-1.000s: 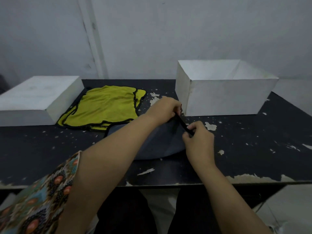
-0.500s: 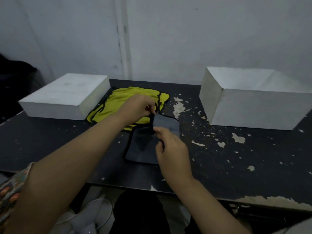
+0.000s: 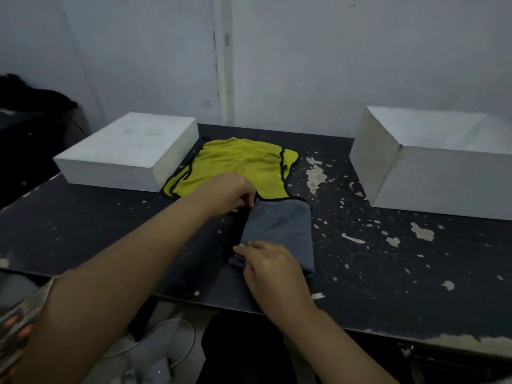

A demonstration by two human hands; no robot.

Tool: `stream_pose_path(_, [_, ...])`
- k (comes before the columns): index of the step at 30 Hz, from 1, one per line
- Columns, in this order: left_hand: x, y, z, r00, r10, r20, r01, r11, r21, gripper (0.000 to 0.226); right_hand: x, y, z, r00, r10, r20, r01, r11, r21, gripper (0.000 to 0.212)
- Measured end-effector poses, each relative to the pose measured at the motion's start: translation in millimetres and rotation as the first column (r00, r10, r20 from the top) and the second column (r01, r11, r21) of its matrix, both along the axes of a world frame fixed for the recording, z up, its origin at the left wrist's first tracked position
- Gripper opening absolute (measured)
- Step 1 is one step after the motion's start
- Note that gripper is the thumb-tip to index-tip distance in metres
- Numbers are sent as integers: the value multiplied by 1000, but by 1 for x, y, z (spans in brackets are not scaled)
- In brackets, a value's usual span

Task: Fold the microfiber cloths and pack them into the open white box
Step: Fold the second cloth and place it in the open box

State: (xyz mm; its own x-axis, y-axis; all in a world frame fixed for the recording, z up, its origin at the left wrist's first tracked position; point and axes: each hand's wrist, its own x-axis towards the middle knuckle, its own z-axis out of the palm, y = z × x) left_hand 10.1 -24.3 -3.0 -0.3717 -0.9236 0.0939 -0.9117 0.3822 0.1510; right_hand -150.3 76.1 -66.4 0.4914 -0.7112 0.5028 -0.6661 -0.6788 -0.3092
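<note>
A grey microfiber cloth (image 3: 279,228) lies folded into a narrow strip on the black table (image 3: 388,273), in front of me. My left hand (image 3: 232,191) pinches its far left corner. The near left corner is held down under my right hand (image 3: 270,266), fingers closed on the edge. Behind the grey cloth, a yellow cloth (image 3: 238,164) with black trim lies spread and rumpled. The open white box (image 3: 432,164) stands at the right, its inside partly visible and showing no cloth.
A closed white box (image 3: 127,151), or a lid, stands at the back left, touching the yellow cloth. The table's paint is chipped. A dark bundle (image 3: 33,98) sits off the table at far left. White cables lie on the floor below the front edge.
Both hands carried the grey cloth's right edge over to the left, folding it into a narrower strip. My view swung left, so the open box now sits further right.
</note>
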Motion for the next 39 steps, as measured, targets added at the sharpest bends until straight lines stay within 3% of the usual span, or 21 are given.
stream_pose_path(4, [0, 4, -4, 1000, 12, 2, -12, 997, 79, 19, -2, 2, 10, 999, 12, -33, -9, 998, 67, 28])
stream_pose_path(7, [-5, 5, -5, 998, 58, -12, -57, 996, 73, 17, -9, -3, 26, 999, 32, 0, -31, 967, 255, 30])
stream_pose_path(11, [-12, 3, -7, 995, 102, 24, -101, 994, -32, 29, -24, -31, 44, 955, 12, 298, -169, 844, 509, 18])
stream_pose_path(13, [-15, 1, -6, 993, 113, -15, -114, 991, -72, 24, -33, -49, 51, 941, -91, 325, -92, 857, 507, 18])
stream_pose_path(16, [-21, -2, -2, 995, 51, -85, -58, 994, -89, 10, -48, -74, 57, 931, -278, 237, 154, 887, 435, 19])
stream_pose_path(19, [-29, -7, -1, 997, 2, -80, -5, 999, -41, 21, -54, -94, 56, 895, -440, 76, 372, 828, 419, 20])
stream_pose_path(23, [-39, -12, -4, 987, 4, -159, 13, 994, 110, 24, -56, -111, 59, 895, -405, -190, 439, 720, 538, 27])
stream_pose_path(26, [-41, -15, -5, 983, 22, -185, 8, 987, 161, 23, -56, -117, 67, 905, -337, -258, 424, 707, 565, 21])
stream_pose_path(30, [-40, -20, -4, 980, 22, -197, 15, 983, 183, 23, -57, -120, 77, 931, -334, -151, 354, 716, 602, 8])
stream_pose_path(35, [-38, -26, 2, 978, 27, -208, 18, 977, 213, 31, -62, -124, 91, 965, -255, 59, 187, 828, 528, 19])
stream_pose_path(39, [-36, -30, 11, 974, 38, -225, -3, 988, 154, 26, -70, -133, 96, 955, -258, 146, 170, 880, 444, 30])
